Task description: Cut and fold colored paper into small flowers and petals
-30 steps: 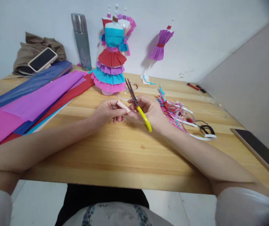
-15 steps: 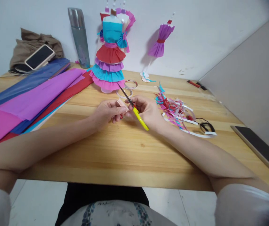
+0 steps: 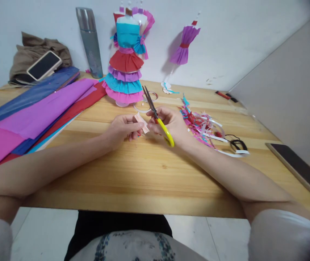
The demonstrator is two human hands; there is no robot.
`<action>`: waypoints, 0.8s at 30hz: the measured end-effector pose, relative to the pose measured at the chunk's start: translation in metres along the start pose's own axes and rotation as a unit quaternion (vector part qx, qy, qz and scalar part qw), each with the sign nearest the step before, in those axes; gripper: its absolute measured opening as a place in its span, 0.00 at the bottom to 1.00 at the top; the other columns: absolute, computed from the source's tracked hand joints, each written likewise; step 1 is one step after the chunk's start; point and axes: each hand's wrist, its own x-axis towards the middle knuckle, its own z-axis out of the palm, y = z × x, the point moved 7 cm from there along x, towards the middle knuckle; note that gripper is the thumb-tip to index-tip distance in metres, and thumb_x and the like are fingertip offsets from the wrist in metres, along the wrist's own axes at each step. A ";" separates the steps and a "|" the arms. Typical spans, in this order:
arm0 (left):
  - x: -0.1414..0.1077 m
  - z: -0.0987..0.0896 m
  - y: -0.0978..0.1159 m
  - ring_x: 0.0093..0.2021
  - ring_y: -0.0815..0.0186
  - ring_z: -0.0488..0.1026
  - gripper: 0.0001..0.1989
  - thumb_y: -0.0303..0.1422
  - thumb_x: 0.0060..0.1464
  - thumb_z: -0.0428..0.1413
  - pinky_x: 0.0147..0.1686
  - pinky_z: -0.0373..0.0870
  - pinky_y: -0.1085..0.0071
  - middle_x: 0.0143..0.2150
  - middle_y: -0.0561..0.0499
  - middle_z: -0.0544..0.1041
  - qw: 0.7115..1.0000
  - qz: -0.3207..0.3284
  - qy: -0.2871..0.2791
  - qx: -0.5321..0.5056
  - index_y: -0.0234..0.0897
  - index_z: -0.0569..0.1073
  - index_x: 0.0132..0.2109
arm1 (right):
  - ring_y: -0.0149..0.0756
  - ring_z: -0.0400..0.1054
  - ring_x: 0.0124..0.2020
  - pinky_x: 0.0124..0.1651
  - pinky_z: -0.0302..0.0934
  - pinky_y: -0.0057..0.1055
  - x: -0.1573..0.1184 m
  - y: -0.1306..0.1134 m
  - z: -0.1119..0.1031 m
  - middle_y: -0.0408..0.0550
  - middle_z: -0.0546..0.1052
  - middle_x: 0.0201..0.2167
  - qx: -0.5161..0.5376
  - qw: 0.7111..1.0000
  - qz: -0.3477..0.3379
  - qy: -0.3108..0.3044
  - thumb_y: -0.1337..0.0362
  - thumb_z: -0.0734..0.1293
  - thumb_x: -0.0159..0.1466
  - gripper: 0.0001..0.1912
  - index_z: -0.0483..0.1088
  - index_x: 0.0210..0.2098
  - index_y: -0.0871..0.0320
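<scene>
Where the wooden table [image 3: 144, 185] begins: the person's bare forearms reach in from either side over its near edge, which I judge gives both hands a steady height.
Left hand [image 3: 119, 131]: closed in a narrow pinch, thumb over fingers, on a pale pleated strip [image 3: 145, 128]. I take the grip at one end as a way to stop the folds springing apart while the other end stands exposed.
Right hand [image 3: 175, 127]: curled around the yellow-handled scissors [image 3: 164, 128], its fingertips turned toward the strip. From my view I cannot tell whether they touch it.
Pleated strip: projecting from the left fingertips toward the right hand, between the two, held above the tabletop.
Scissors: blades pointing up and away, slightly parted, beyond the right fingers; carrying them like this probably leaves the thumb and fingertips usable.
Large phone [image 3: 297, 165]: flat at the right side, well apart from the hands.
Paper scraps [image 3: 198, 127]: heaped just past the right hand, perhaps kept aside from the working spot.
Coloured paper [image 3: 46, 108]: long sheets slanting across the left side, beyond the left forearm.
Tape rings [image 3: 141, 112]: past the fingertips, near the layered paper dress [image 3: 128, 59].
Bottle [image 3: 92, 52]: at the back, left of that dress.
Purple dress [image 3: 184, 45]: on its stand by the wall [image 3: 233, 43], farther right.
</scene>
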 end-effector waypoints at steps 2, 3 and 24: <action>0.000 0.000 -0.001 0.17 0.75 0.65 0.08 0.33 0.49 0.64 0.15 0.55 0.79 0.21 0.51 0.75 1.000 -0.006 -0.002 -0.004 0.32 0.77 0.29 | 0.28 0.60 0.24 0.24 0.53 0.29 0.000 0.000 -0.002 0.39 0.68 0.24 0.009 1.000 0.011 0.015 0.58 0.78 0.45 0.22 0.69 0.35 0.55; 0.000 0.000 -0.002 0.17 0.75 0.65 0.08 0.33 0.49 0.64 0.15 0.55 0.79 0.21 0.51 0.74 1.000 -0.010 -0.002 -0.008 0.32 0.77 0.29 | 0.27 0.59 0.23 0.24 0.52 0.28 0.001 0.000 -0.002 0.38 0.68 0.24 0.014 1.000 0.017 0.021 0.59 0.78 0.45 0.22 0.69 0.35 0.55; 0.011 -0.020 0.012 0.16 0.76 0.64 0.11 0.32 0.47 0.66 0.15 0.57 0.79 0.18 0.55 0.71 0.994 0.048 0.062 -0.074 0.32 0.74 0.25 | 0.36 0.64 0.32 0.36 0.58 0.35 0.003 0.000 -0.005 0.44 0.71 0.32 -0.153 0.983 -0.076 -0.068 0.49 0.70 0.58 0.21 0.69 0.44 0.57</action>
